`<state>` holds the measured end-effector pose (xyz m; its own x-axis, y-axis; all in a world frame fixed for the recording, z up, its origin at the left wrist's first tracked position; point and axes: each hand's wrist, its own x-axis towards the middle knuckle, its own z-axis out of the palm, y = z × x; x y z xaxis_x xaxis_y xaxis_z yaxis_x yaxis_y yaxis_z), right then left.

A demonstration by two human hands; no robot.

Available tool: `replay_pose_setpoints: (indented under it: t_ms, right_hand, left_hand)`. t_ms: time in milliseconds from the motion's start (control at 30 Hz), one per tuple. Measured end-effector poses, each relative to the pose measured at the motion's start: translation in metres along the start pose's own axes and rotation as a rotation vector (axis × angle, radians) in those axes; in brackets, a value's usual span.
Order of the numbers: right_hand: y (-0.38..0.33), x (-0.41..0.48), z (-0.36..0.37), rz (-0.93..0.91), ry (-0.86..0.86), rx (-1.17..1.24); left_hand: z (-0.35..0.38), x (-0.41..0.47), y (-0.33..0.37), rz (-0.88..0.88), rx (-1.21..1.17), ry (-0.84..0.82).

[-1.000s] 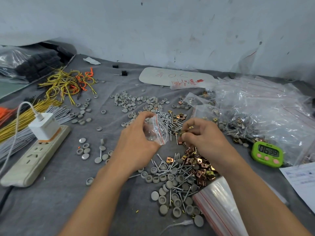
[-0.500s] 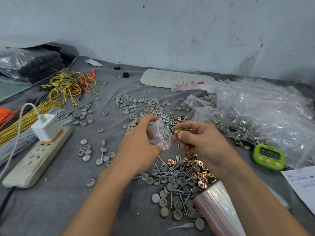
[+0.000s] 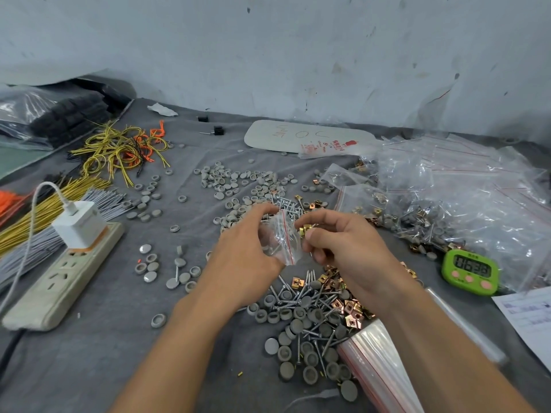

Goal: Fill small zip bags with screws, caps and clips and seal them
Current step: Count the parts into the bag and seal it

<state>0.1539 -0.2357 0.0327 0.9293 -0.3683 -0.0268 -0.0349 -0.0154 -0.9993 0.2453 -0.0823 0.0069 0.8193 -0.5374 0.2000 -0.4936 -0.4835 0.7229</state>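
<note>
My left hand (image 3: 244,257) holds a small clear zip bag (image 3: 281,238) with a red seal line, its mouth turned right; screws show inside it. My right hand (image 3: 343,245) pinches a brass-coloured clip (image 3: 305,229) right at the bag's mouth. Below the hands lies a mixed heap of screws, grey caps and clips (image 3: 313,317) on the grey cloth. More grey caps (image 3: 238,183) are scattered behind the hands.
A stack of empty zip bags (image 3: 378,371) lies at the lower right. Filled bags (image 3: 465,198) pile up at the right beside a green timer (image 3: 470,271). A power strip with a charger (image 3: 65,266) and bundles of wires (image 3: 119,147) sit at the left.
My right hand has come up from the heap and left with a clip to the bag's mouth. The left hand has kept hold of the bag.
</note>
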Motion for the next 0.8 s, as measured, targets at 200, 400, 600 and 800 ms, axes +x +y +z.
replay_pose_setpoints:
  t_ms: [200, 400, 600, 800]
  right_hand:
    - [0.0003, 0.0017, 0.0018, 0.001, -0.006, 0.082]
    - [0.0022, 0.0021, 0.004, -0.04, -0.016, -0.005]
    - [0.0052, 0.004, 0.0072, -0.043, -0.005, -0.104]
    - [0.0056, 0.0035, 0.0079, -0.075, -0.007, -0.158]
  left_hand:
    - [0.0005, 0.0001, -0.0013, -0.014, 0.016, 0.001]
    - [-0.0005, -0.0008, -0.0008, -0.008, 0.026, 0.0]
    - [0.0, -0.0008, -0.0008, -0.003, 0.033, -0.014]
    - [0.0002, -0.0008, -0.0001, 0.01, 0.052, -0.014]
